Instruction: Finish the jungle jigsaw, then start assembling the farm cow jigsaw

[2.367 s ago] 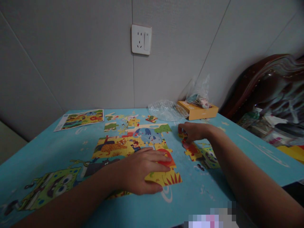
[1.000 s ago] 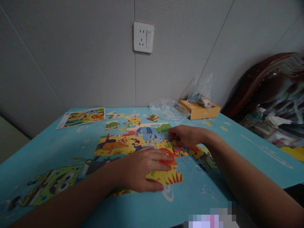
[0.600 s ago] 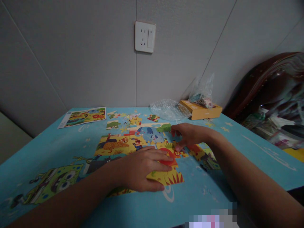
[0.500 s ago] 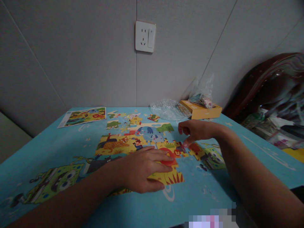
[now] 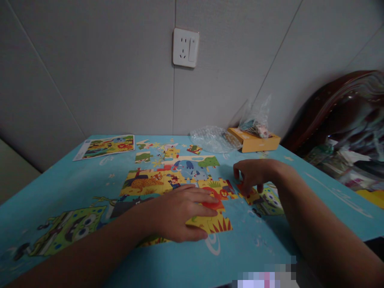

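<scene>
My left hand [image 5: 183,214] lies flat with fingers spread on the partly joined jigsaw puzzle [image 5: 147,183], covering part of its lower middle. The puzzle shows elephants, a leopard and lions on yellow ground. To the right of it, my right hand [image 5: 253,175] bends down with curled fingers, its thumb and fingertips on a loose orange and yellow puzzle piece [image 5: 253,198]. That piece lies on the blue tablecloth, apart from the joined part, and is partly hidden by the fingers.
Loose pieces [image 5: 143,157] lie beyond the puzzle, with another piece [image 5: 195,149] farther right. A printed picture sheet [image 5: 108,145] is at the back left. Crumpled clear plastic [image 5: 214,138] and a yellow box [image 5: 260,143] sit by the wall. The tablecloth [image 5: 90,180] has cartoon prints.
My right hand has moved right and slightly nearer, from the joined puzzle's right edge onto the loose orange and yellow piece. My left hand has stayed in place.
</scene>
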`<state>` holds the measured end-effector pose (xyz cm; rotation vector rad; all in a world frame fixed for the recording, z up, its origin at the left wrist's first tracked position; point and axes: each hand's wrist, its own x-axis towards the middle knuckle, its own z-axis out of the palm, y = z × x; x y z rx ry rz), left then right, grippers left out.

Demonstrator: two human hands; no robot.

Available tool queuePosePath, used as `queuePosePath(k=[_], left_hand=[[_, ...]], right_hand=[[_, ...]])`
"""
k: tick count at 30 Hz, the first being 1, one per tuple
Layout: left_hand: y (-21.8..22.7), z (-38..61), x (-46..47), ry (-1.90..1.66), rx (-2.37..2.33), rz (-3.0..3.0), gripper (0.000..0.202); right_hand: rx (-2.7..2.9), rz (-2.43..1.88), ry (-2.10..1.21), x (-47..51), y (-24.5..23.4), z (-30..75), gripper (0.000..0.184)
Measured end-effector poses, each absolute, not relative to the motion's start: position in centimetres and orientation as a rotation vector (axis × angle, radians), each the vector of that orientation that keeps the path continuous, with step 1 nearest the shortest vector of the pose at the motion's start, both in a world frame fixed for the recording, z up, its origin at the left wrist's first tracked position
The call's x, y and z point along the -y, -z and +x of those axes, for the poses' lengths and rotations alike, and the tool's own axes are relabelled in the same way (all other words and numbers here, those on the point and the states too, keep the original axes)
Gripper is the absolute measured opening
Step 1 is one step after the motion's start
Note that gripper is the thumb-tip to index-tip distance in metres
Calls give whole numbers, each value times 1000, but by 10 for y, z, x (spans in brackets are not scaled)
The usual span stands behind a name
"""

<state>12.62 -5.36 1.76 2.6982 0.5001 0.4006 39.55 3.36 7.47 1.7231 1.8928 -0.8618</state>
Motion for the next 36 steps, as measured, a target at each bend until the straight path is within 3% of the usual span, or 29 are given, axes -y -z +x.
queuePosePath(k=[5,12,27,36], left_hand=[[-17,126,53,-412,-496,2688,43],[-16,125,53,-424,-487,2695,43],[-16,126,51,-468,-441,2680,42],[-16,125,51,-465,-454,2674,41]], right_hand=[[-1941,1632,763,-29,-79,391,46],[-2047,1484,446,-19,-82,382,53],[-2121,1407,463,-23,-82,380,44],[-2116,1572,433,-23,-86,396,71]])
